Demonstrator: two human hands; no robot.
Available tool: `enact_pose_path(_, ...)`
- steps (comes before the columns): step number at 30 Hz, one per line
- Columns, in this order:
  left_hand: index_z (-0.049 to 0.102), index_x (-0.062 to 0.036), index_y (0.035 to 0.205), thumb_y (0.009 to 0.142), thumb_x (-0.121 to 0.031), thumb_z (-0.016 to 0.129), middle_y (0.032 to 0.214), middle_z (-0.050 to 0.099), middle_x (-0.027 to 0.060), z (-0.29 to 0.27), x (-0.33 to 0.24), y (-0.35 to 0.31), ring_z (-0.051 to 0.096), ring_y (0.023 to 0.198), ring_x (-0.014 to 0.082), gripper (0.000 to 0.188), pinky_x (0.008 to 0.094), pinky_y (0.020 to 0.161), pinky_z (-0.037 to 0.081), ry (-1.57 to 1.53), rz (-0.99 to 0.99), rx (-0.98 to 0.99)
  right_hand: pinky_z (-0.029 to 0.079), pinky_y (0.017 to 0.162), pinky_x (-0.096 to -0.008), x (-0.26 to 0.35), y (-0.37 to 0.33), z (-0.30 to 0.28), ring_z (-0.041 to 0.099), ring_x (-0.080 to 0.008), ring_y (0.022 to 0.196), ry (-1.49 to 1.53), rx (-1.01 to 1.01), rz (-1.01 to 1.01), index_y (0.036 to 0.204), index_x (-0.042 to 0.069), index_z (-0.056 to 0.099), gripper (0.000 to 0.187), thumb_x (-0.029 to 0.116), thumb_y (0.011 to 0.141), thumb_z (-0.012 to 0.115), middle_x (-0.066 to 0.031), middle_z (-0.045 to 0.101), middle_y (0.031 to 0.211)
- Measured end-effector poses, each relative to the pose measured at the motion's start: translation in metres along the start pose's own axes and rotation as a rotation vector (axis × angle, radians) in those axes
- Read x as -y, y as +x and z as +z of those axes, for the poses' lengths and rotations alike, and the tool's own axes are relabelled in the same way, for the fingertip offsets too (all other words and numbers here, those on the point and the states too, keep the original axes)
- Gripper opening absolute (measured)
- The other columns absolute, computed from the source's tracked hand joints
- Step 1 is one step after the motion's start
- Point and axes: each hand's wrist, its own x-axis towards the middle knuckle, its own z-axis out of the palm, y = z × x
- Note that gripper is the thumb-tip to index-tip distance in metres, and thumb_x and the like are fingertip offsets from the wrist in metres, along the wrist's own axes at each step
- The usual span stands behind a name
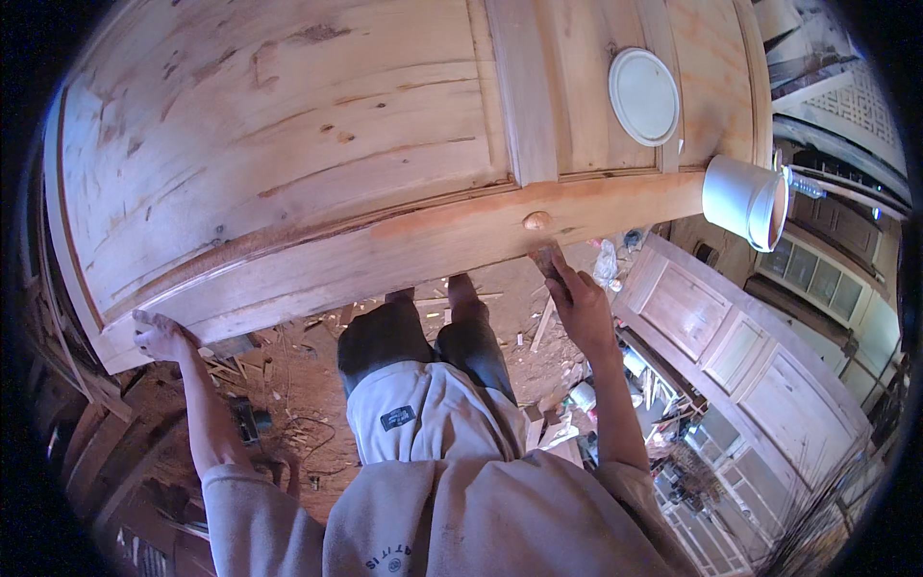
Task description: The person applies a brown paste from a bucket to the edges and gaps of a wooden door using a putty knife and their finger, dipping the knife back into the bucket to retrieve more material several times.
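A large pale wooden door (365, 226) with recessed panels lies flat in front of me. At its near left corner, my left hand (165, 338) rests on the frame, fingers laid over the wood and somewhat apart. My right hand (582, 296) is closed around a putty knife (546, 258), its tip near the door's front edge. Just beyond that tip sits a dab of orange-brown filler (536, 221) on the frame. Orange smears colour the wood around it. A white tub (742, 200) lies tipped on its side at the right, with orange residue inside its rim.
A round white lid (644, 97) lies on a door panel. Another panelled door (716, 332) leans at the right, near glazed frames and clutter. Wood scraps and shavings litter the dirt floor (519, 337). A clear bottle (806, 185) lies beyond the tub.
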Motion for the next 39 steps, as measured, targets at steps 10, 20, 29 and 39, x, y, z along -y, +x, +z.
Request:
enact_pose_path(10,0.049,0.0132,0.116,0.088,-0.071,0.034,0.116,0.051,0.0319,0.01,0.007,0.006,0.05,0.109,0.0435,0.09,0.0496,0.095,0.039,-0.002,-0.018,0.016,0.053,0.064,-0.0517,0.003,0.072,-0.057,0.064,-0.0422,0.074,-0.459,0.39,-0.173,0.138,0.024,0.04,0.045,0.036,0.096,0.048,-0.0213,0.062,0.083)
enact_pose_path(20,0.051,0.0102,0.114,0.087,-0.07,0.036,0.115,0.054,0.0305,0.031,0.029,0.019,0.049,0.113,0.042,0.086,0.0485,0.096,0.039,0.028,0.074,-0.01,0.051,0.081,-0.0387,0.006,0.032,0.008,0.063,-0.0376,0.098,0.131,-0.11,-0.095,0.134,0.01,0.049,0.044,0.01,0.091,0.059,-0.0251,0.063,0.106)
enact_pose_path(29,0.051,0.0116,0.112,0.087,-0.071,0.036,0.116,0.052,0.0334,0.023,0.031,0.021,0.05,0.112,0.0432,0.088,0.0503,0.095,0.039,0.012,0.028,0.016,0.049,0.056,-0.0476,-0.015,0.016,-0.032,0.061,-0.0396,0.066,-0.179,0.202,-0.107,0.141,0.02,0.041,0.052,0.02,0.092,0.059,-0.0217,0.057,0.075)
enact_pose_path(39,0.049,0.0103,0.118,0.084,-0.073,0.038,0.119,0.053,0.0304,0.06,0.085,0.052,0.049,0.116,0.0411,0.091,0.0476,0.097,0.04,0.122,0.03,0.0,0.053,0.066,-0.0499,0.011,0.079,-0.06,0.064,-0.0394,0.073,-0.642,0.444,-0.228,0.135,0.03,0.043,0.041,0.041,0.095,0.047,-0.0166,0.061,0.086)
